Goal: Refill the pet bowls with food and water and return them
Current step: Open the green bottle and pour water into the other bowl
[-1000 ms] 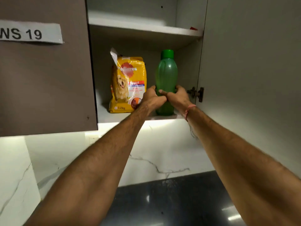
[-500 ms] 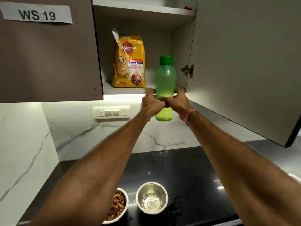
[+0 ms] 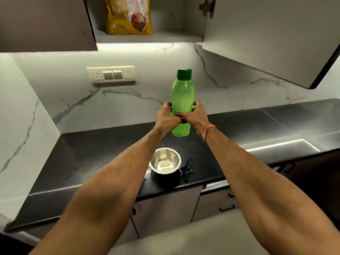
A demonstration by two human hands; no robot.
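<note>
A green plastic bottle [image 3: 182,92] with a dark green cap stands upright in the air above the black counter [image 3: 88,159]. My left hand [image 3: 166,119] and my right hand [image 3: 195,116] both grip its lower body from either side. Below them a steel bowl [image 3: 165,161] sits near the counter's front edge with a little clear liquid in it. The second bowl with kibble is hidden behind my left forearm. A yellow dog-food bag [image 3: 129,17] stands on the cupboard shelf above.
The open cupboard door [image 3: 266,43] juts out at the upper right. A switch plate [image 3: 112,75] is on the marble wall. Dark specks [image 3: 188,169] lie on the counter right of the steel bowl. Drawers [image 3: 217,203] sit below the counter.
Both hands have brought the green bottle out of the cupboard and down toward the counter. The view has tilted down, so the cupboard sits higher in frame.
</note>
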